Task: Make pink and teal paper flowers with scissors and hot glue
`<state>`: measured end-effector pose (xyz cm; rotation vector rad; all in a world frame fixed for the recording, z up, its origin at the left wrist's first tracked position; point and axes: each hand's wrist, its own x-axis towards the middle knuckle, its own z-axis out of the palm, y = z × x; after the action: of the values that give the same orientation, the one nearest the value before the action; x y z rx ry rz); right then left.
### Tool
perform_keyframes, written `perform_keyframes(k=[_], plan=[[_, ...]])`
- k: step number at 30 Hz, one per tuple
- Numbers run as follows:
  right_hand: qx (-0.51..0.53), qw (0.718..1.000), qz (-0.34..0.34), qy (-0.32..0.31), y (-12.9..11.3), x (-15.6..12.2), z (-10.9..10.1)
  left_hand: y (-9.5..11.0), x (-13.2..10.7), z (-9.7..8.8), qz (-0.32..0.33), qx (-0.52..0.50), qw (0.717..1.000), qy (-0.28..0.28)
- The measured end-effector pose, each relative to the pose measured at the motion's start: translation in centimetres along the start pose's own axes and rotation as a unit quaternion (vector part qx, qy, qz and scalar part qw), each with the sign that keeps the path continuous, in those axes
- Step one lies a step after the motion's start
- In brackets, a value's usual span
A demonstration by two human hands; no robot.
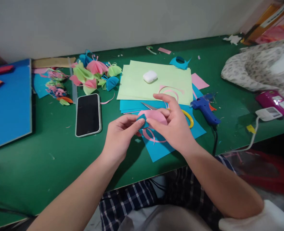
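Observation:
My left hand (120, 136) and my right hand (173, 123) meet over the middle of the green table (48, 154). Together they pinch a pink paper circle (156, 116) with a small blue paper piece (142, 119) at its left edge. Left thumb and fingers are pressed on the blue piece; right fingers curl round the pink circle. Under the hands lie a blue paper sheet (166, 144) with pink paper offcuts (149, 134), and scissors with yellow handles (189, 117).
A black phone (88, 114) lies left of my hands. Folded paper flowers (93, 75) are heaped behind it. Light green sheets (156, 81) carry a white earbud case (150, 76). A blue glue gun (206, 110) lies to the right, a blue board (8, 102) far left.

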<state>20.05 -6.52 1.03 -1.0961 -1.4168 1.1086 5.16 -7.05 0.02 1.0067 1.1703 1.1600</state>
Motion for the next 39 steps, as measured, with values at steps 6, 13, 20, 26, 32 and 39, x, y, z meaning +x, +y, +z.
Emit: perform_keyframes(k=[6,13,20,26,32,39], plan=[[0.019,1.0,-0.005,0.023,0.4,0.2,0.0,0.0,0.0,0.0,-0.001,-0.013,1.0,-0.013],[0.014,1.0,0.008,0.024,0.4,0.3,-0.1,0.0,0.2,0.1,-0.033,-0.052,0.998,-0.029],[-0.036,0.997,-0.024,0.064,1.0,0.7,-0.8,0.2,0.1,0.0,-0.042,-0.062,0.997,-0.022],[-0.203,0.979,-0.029,0.021,2.8,1.7,-1.2,0.0,0.1,-0.1,0.012,-0.06,0.998,0.01],[-0.256,0.931,-0.241,0.099,1.2,0.8,-0.4,-0.3,-0.2,0.0,0.098,0.066,0.99,0.076],[-0.205,0.961,-0.178,0.046,0.8,0.2,0.3,-0.1,-0.9,0.1,0.248,0.309,0.913,0.093]])
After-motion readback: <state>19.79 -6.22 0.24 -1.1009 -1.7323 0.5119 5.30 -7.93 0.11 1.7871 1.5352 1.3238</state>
